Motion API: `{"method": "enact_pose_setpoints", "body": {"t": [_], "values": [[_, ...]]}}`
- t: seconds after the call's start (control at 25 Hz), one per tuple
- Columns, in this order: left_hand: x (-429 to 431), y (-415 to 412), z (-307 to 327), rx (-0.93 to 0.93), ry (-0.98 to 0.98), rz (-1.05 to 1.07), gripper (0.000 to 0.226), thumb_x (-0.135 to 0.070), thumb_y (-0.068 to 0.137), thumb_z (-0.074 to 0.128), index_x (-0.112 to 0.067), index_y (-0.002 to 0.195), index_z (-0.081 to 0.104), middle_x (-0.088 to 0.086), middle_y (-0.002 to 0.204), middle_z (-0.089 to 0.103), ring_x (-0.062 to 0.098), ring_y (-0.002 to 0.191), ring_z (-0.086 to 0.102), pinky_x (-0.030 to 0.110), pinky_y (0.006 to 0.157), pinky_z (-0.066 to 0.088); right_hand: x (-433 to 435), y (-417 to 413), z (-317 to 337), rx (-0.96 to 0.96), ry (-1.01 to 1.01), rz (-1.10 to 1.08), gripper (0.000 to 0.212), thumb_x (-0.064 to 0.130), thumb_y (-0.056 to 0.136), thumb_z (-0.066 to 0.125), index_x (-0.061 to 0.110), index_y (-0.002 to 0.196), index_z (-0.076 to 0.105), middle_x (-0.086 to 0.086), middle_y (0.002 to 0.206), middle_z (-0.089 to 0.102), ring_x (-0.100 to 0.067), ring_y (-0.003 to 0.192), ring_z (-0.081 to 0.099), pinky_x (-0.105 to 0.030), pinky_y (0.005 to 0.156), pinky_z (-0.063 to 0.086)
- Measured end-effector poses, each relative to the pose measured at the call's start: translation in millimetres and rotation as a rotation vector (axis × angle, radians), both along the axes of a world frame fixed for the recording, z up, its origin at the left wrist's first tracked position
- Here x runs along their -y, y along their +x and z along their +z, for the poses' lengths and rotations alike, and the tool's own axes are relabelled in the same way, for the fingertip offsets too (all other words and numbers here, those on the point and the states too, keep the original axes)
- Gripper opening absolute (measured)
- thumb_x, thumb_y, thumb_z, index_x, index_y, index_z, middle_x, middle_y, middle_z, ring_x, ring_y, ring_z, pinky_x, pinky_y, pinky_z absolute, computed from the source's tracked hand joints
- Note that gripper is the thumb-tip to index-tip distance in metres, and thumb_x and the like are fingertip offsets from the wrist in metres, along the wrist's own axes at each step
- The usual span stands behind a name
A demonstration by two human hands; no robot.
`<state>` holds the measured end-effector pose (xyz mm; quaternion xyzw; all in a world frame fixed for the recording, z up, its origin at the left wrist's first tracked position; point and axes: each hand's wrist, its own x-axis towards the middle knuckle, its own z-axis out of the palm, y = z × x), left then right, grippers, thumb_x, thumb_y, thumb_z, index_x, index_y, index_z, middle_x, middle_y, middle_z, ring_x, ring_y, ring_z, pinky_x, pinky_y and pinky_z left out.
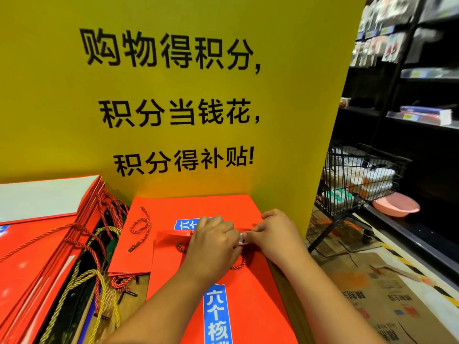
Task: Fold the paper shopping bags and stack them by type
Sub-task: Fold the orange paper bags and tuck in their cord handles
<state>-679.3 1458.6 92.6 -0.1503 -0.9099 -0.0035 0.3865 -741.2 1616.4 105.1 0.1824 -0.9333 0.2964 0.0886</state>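
I am standing in a shop in front of a tall yellow sign board (49,120) printed with black characters, with dark metal shelves (422,80) of packaged goods far to the right. Below them are a black wire shopping trolley (360,177), a pink plastic basin (396,204) and flattened brown cardboard (372,294) on the floor. Nearest to me, in the middle, a red paper shopping bag (255,289) with a blue label strip (217,316) lies flat on top of another flat red bag (198,207), whose twisted red rope handle (140,225) curls loose at its left. My left hand (213,242) and right hand (278,232) meet at the far edge of the red paper shopping bag, where a strip of it is folded over. The fingers of both hands are curled, and they pinch that folded edge between them. A small white scrap (244,238) shows between my fingertips; I think it may be a tag or tape, but it is too small to tell. To the left is a leaning stack of flat red bags (37,244), their red and gold rope handles (99,294) spilling out on the right side.
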Motion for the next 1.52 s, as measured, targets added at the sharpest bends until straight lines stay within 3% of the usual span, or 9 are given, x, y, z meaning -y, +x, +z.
{"method": "enact_pose_setpoints", "body": {"t": [0.2, 0.4, 0.56, 0.68, 0.88, 1.08, 1.24, 1.36, 1.52], "values": [[0.6, -3.1, -3.7, 0.01, 0.005, -0.012, 0.025, -0.028, 0.058, 0.08, -0.022, 0.058, 0.055, -0.006, 0.06, 0.049, 0.019, 0.064, 0.048, 0.031, 0.061, 0.029, 6.8, 1.4, 12.3, 0.106, -0.021, 0.147, 0.021, 0.03, 0.08, 0.079, 0.009, 0.077, 0.08, 0.005, 0.076, 0.067, -0.008, 0.112, 0.047, -0.021, 0.089, 0.036], [11.9, -0.8, 2.6, 0.056, 0.144, -0.086, 0.03, -0.054, 0.066, 0.069, -0.028, 0.07, 0.054, -0.01, 0.07, 0.052, 0.018, 0.072, 0.05, 0.033, 0.063, 0.034, 10.2, 7.1, -2.7, -0.007, -0.309, 0.173, 0.025, 0.008, 0.084, 0.075, 0.018, 0.065, 0.064, 0.011, 0.095, 0.038, 0.012, 0.091, 0.043, -0.002, 0.078, 0.032], [27.5, 6.0, 8.7, 0.294, 0.115, 0.013, 0.074, -0.089, 0.057, 0.053, -0.034, 0.106, 0.064, -0.017, 0.099, 0.061, 0.011, 0.096, 0.055, 0.035, 0.079, 0.039, 4.3, 4.1, 2.2, -0.227, -0.515, 0.046, 0.017, 0.012, 0.092, 0.068, 0.024, 0.081, 0.063, 0.01, 0.094, 0.047, 0.008, 0.087, 0.049, -0.007, 0.077, 0.037], [32.1, 9.9, 11.2, 0.462, 0.171, 0.071, 0.1, -0.098, 0.048, 0.046, -0.04, 0.128, 0.055, -0.022, 0.118, 0.055, 0.005, 0.113, 0.049, 0.037, 0.095, 0.034, -11.8, 0.0, 7.9, -0.165, -0.888, -0.119, 0.016, 0.021, 0.103, 0.052, 0.023, 0.087, 0.056, 0.002, 0.075, 0.056, -0.004, 0.061, 0.053, -0.023, 0.062, 0.044], [31.6, 9.1, 6.4, 0.537, 0.199, 0.093, 0.104, -0.099, 0.047, 0.049, -0.049, 0.139, 0.043, -0.022, 0.132, 0.048, 0.003, 0.128, 0.04, 0.038, 0.102, 0.025, -31.4, -8.3, 1.2, 0.015, -1.261, -0.291, 0.03, 0.027, 0.109, 0.037, 0.001, 0.106, 0.052, -0.005, 0.073, 0.06, -0.01, 0.052, 0.062, -0.023, 0.046, 0.044], [29.6, 5.9, 5.9, 0.533, 0.201, 0.128, 0.103, -0.099, 0.047, 0.046, -0.052, 0.138, 0.042, -0.023, 0.128, 0.051, 0.003, 0.124, 0.043, 0.036, 0.099, 0.026, -24.1, -4.0, 8.0, -0.075, -1.407, -0.276, 0.031, 0.022, 0.109, 0.034, -0.004, 0.111, 0.05, -0.014, 0.079, 0.063, -0.017, 0.066, 0.07, -0.023, 0.056, 0.055], [33.3, 1.1, -0.7, 0.403, 0.215, 0.081, 0.067, -0.079, 0.076, 0.03, -0.05, 0.131, 0.055, -0.021, 0.119, 0.061, 0.007, 0.112, 0.054, 0.036, 0.086, 0.03, -19.4, -2.9, -0.6, 0.03, -1.253, -0.031, 0.013, 0.013, 0.105, 0.045, 0.016, 0.118, 0.043, -0.005, 0.106, 0.069, -0.014, 0.092, 0.071, -0.025, 0.075, 0.056], [43.7, -5.9, -11.4, 0.247, 0.226, 0.031, 0.036, -0.058, 0.083, 0.047, -0.043, 0.101, 0.074, -0.018, 0.113, 0.068, 0.016, 0.099, 0.063, 0.035, 0.076, 0.038, -7.9, -2.0, -20.6, 0.26, -0.889, 0.158, 0.051, 0.003, 0.091, 0.067, 0.028, 0.124, 0.037, -0.004, 0.114, 0.066, -0.005, 0.091, 0.062, -0.021, 0.078, 0.05], [41.4, -5.4, -9.2, 0.173, 0.335, 0.047, 0.028, -0.044, 0.089, 0.047, -0.027, 0.075, 0.063, -0.012, 0.091, 0.062, 0.019, 0.088, 0.055, 0.038, 0.073, 0.041, 0.6, -5.9, -32.9, 0.143, -0.419, 0.203, 0.049, 0.021, 0.078, 0.084, 0.029, 0.115, 0.053, 0.005, 0.114, 0.061, -0.013, 0.103, 0.056, -0.029, 0.092, 0.044]]}}
